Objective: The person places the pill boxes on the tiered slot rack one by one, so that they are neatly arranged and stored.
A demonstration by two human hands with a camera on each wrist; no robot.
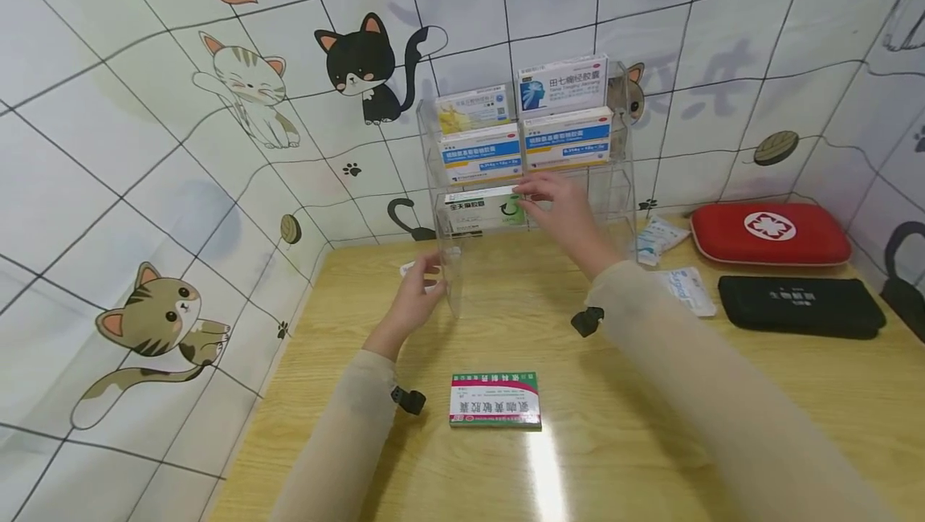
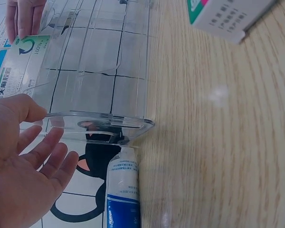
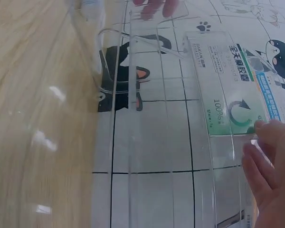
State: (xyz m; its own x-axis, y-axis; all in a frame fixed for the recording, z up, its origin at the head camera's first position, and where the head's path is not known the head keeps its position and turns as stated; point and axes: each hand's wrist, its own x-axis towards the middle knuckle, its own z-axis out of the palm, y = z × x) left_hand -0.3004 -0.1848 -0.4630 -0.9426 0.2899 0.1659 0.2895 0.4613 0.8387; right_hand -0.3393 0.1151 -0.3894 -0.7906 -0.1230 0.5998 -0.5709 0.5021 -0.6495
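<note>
A clear acrylic rack [image 1: 624, 185] stands against the wall, with medicine boxes on its tiers. My right hand [image 1: 560, 213] pinches the right end of a white-and-green medicine box [image 1: 486, 211], which sits on a lower tier at the rack's left side. The green arrow on that box shows beside the fingertips in the right wrist view. Down at the rack's left side panel, my left hand [image 1: 413, 297] holds the panel's edge between thumb and fingers. A blue-and-white tube [image 2: 123, 190] lies just outside that panel. Two blue-and-white boxes [image 1: 482, 155] stand on the tier above.
A white-and-pink medicine box [image 1: 495, 400] lies on the wooden table [image 1: 592, 426] in front of the rack. To the right are white packets [image 1: 661, 239], a red first-aid case [image 1: 769, 234] and a black pouch [image 1: 800, 305]. Tiled walls with cat pictures enclose the table.
</note>
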